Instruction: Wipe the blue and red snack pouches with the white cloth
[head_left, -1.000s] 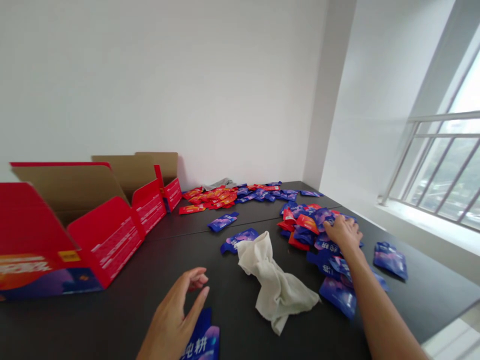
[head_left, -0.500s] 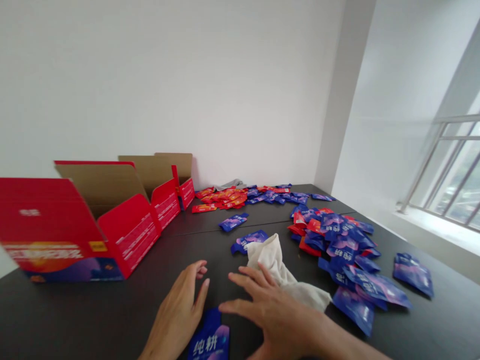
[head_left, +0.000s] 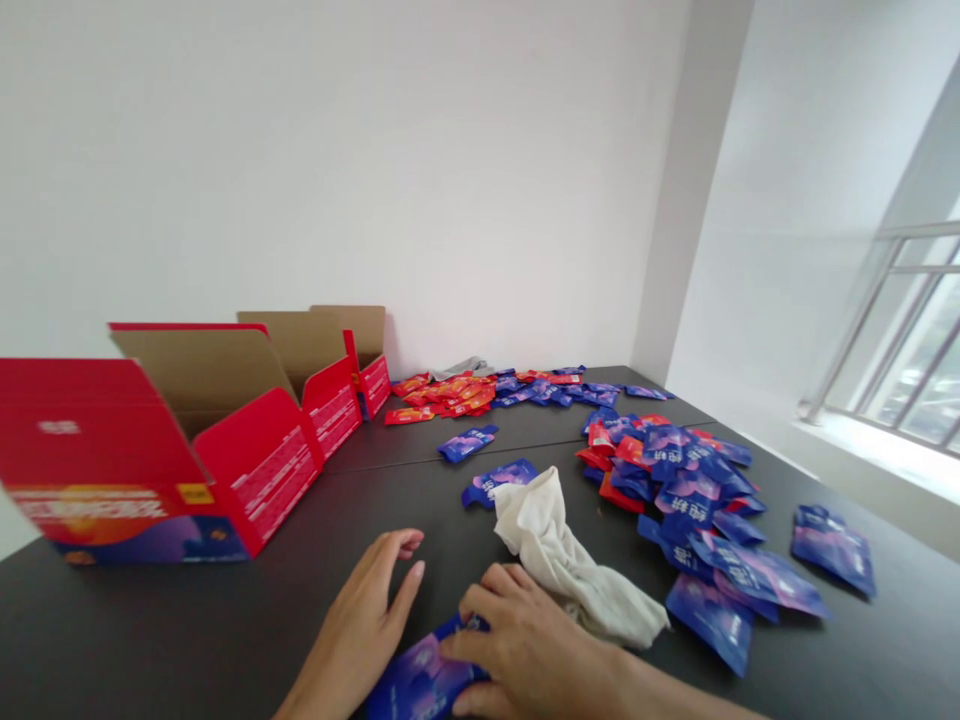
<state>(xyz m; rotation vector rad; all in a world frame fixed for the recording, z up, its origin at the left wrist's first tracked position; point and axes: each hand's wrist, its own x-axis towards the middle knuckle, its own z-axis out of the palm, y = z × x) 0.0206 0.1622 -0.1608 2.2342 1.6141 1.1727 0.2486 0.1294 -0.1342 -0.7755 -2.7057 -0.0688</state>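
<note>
At the bottom of the head view my right hand [head_left: 525,650] has its fingers curled over a blue sachet [head_left: 421,678] that lies on the black table [head_left: 225,620]. My left hand [head_left: 360,630] rests just left of that sachet, fingers stretched out and slightly apart, its edge touching the packet. A crumpled white cloth [head_left: 562,560] lies right behind my right hand. A heap of blue and red sachets [head_left: 675,480] spreads to the right of the cloth.
An open red carton [head_left: 150,470] stands at the left, with two more open cartons [head_left: 352,380] behind it. More red and blue sachets [head_left: 487,390] lie by the far wall. A single blue pouch [head_left: 832,545] sits near the right table edge, by the window.
My right hand left the sachet heap, crossed to the near centre and closed its fingers on the blue sachet beside my left hand. The camera view swung slightly left.
</note>
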